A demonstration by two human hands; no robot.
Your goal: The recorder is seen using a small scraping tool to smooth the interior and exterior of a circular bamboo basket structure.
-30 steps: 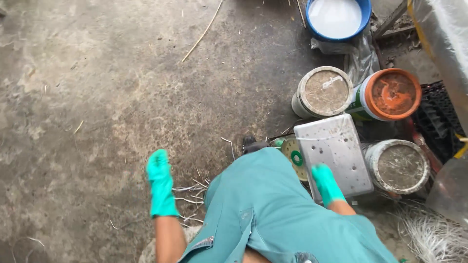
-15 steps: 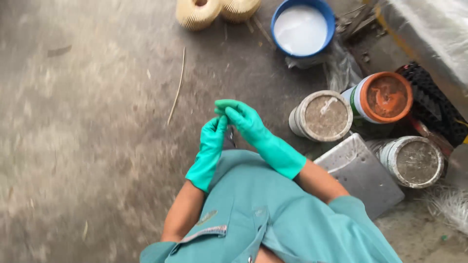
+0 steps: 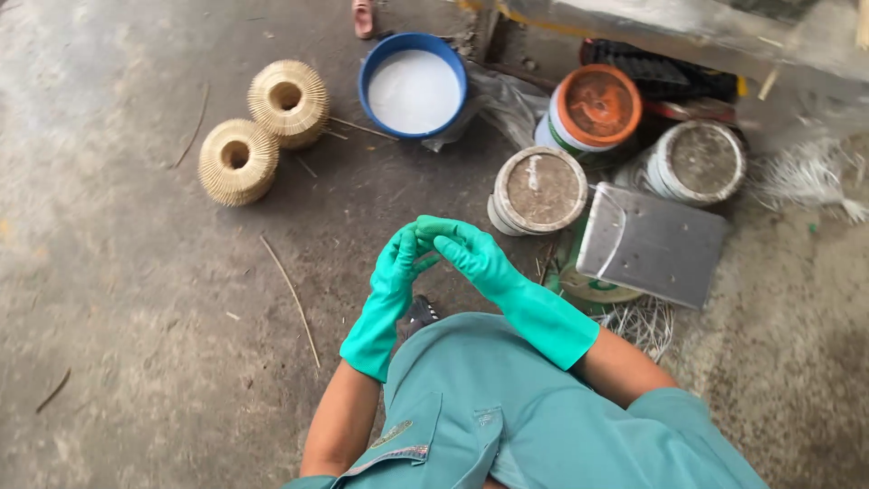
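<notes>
Gloves are being adjusted in front of the chest: the right hand [image 3: 471,254] is pinching the fingertips of the green rubber glove [image 3: 385,299] on the left hand [image 3: 398,267], so its grip is clenched on that glove. Left fingers are pointing up, loosely extended, grasping nothing. Tugging each fingertip evenly would seat it best. Lidded buckets [image 3: 540,190] are standing on the floor [image 3: 127,317] nearby.

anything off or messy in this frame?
Mostly clutter. A grey metal plate lies tilted across a small green-and-white tub, not flat. Loose pale fibres and thin sticks litter the concrete floor. The left hand and right hand meet at the fingertips, holding nothing visible.
</notes>
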